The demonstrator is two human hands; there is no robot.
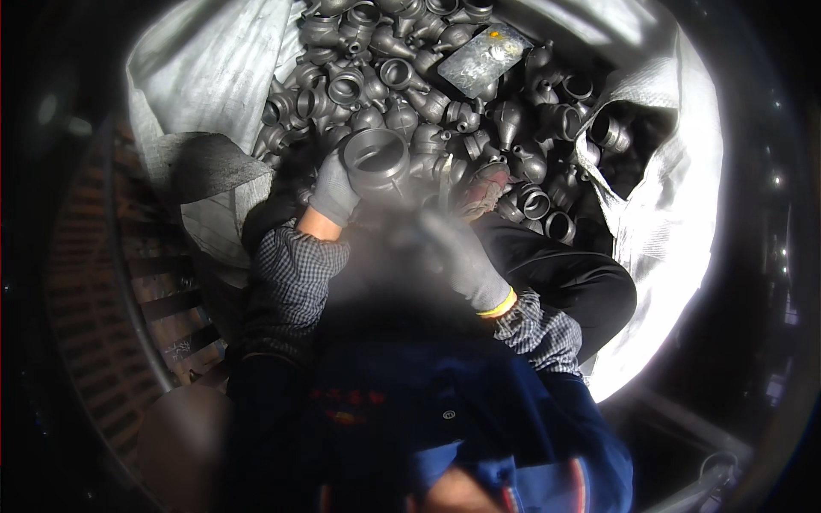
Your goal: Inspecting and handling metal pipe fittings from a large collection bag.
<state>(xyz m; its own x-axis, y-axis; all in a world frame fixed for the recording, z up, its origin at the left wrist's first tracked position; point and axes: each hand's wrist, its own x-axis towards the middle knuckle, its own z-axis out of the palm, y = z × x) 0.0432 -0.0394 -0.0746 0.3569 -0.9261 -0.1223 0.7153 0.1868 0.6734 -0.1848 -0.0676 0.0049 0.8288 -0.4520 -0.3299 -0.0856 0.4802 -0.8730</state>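
My left hand (337,191), in a grey knit glove, is closed on a dark grey pipe fitting (376,162). Its wide round mouth faces up towards me. To the right, my right hand (466,263) wears a similar glove with a yellow cuff; its fingers are smeared and hazy. A thin pale strip (446,179) stands up just beyond those fingers, and I cannot tell whether the hand holds it. Many loose grey fittings (402,120) of the same sort lie heaped in front of both hands.
A large white woven bag (214,68) surrounds the heap, its edge folded at the sides. On the fittings lies a flat grey metal piece (483,60). A worn reddish thing (487,188) sits near my black-trousered leg (556,278). Brown slats (103,299) run along the left.
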